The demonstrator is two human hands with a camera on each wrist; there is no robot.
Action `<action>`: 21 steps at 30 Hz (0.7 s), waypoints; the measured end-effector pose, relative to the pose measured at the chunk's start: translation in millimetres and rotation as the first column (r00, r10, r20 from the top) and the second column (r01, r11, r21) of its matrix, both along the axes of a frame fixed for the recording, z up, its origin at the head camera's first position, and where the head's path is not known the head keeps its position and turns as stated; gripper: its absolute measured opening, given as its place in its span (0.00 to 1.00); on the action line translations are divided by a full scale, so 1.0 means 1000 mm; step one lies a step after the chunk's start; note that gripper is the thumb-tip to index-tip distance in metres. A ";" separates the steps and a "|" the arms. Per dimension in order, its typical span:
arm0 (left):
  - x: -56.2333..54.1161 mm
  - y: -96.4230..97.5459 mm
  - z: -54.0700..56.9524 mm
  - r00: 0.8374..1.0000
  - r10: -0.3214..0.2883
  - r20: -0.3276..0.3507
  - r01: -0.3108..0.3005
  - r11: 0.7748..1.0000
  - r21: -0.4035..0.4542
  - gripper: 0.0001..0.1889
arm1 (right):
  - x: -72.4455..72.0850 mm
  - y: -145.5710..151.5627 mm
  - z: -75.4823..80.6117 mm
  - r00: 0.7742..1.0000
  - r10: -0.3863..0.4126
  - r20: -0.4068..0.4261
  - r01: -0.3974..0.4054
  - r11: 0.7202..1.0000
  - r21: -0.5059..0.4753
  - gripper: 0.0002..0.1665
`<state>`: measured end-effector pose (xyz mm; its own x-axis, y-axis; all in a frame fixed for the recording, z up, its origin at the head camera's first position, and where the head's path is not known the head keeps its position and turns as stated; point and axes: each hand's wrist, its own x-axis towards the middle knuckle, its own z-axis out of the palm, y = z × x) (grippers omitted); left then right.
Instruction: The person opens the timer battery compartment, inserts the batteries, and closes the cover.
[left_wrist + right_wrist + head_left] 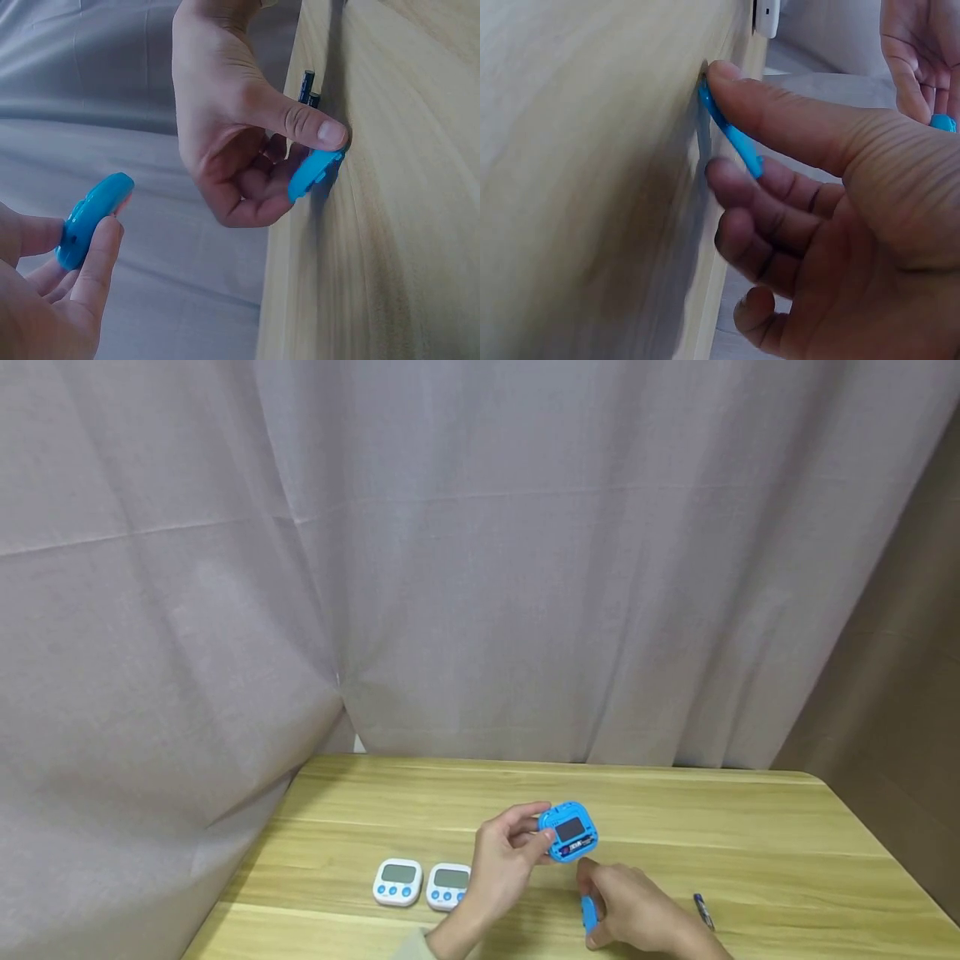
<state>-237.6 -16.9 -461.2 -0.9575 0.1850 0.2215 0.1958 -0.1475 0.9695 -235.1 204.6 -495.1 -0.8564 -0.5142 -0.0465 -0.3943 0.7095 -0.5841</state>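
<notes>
My left hand (506,858) pinches a blue digital timer (556,817) above the table, its back facing the head camera. A dark battery (577,845) lies in the timer's uncovered slot. Lower and to the right, my right hand (633,906) grips a blue battery cover (589,913) by its edges, thumb on one side and fingers on the other. In the right wrist view the cover (739,146) stands tilted close to the wooden surface; whether it touches there I cannot tell. The left wrist view shows the timer (90,221) edge-on between thumb and fingers.
Two white timers with blue buttons, a left one (397,882) and a right one (447,887), lie left of my hands; my left arm partly covers the right one. A loose battery (703,911) lies right of my right hand. Behind the wooden table (787,827) hangs a grey curtain (480,568).
</notes>
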 end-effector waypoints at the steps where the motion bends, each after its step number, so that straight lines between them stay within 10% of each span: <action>1: 0.000 0.000 0.000 1.000 -0.001 0.000 0.001 1.000 -0.001 0.19 | 0.000 0.000 0.000 1.000 0.011 0.009 -0.011 1.000 -0.016 0.30; 21: -0.002 -0.001 0.000 1.000 -0.005 -0.025 0.006 1.000 0.015 0.19 | -0.008 0.005 -0.002 0.990 0.118 0.075 -0.098 0.969 -0.227 0.22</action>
<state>-239.5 -18.1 -461.4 -0.9506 0.1867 0.2481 0.2190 -0.1633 0.9620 -242.7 209.4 -496.7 -0.7931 -0.6090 0.0077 -0.4021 0.5140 -0.7577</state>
